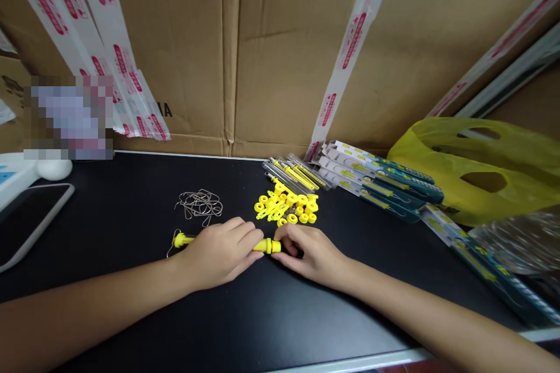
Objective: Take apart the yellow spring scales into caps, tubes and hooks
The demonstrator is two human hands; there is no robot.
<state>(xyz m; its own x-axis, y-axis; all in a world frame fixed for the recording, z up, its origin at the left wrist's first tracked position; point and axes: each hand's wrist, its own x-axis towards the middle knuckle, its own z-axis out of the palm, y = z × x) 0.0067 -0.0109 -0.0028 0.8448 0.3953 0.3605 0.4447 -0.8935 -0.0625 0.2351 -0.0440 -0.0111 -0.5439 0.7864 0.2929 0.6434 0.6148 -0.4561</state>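
Wrapped around the middle of a yellow tubular spring scale (261, 245), my left hand (225, 250) holds it level just above the black table. A bent wire hook (170, 250) sticks out from its left end. At the other end, the thumb and index finger of my right hand (310, 253) pinch the yellow end cap (276, 246). My left palm hides the middle of the tube. Just beyond my hands lies a pile of small yellow plastic parts (275, 208), with some coil springs (291, 210) among them. Several wire hooks (200, 204) lie tangled behind my left hand.
Clear tubes with yellow inserts (297, 172) lie at the back, beside printed boxes (376, 178). A yellow plastic bag (420, 145) sits at the right. On the left is a phone (32, 221) near a white device (17, 172). Large cardboard (280, 52) stands behind the table.
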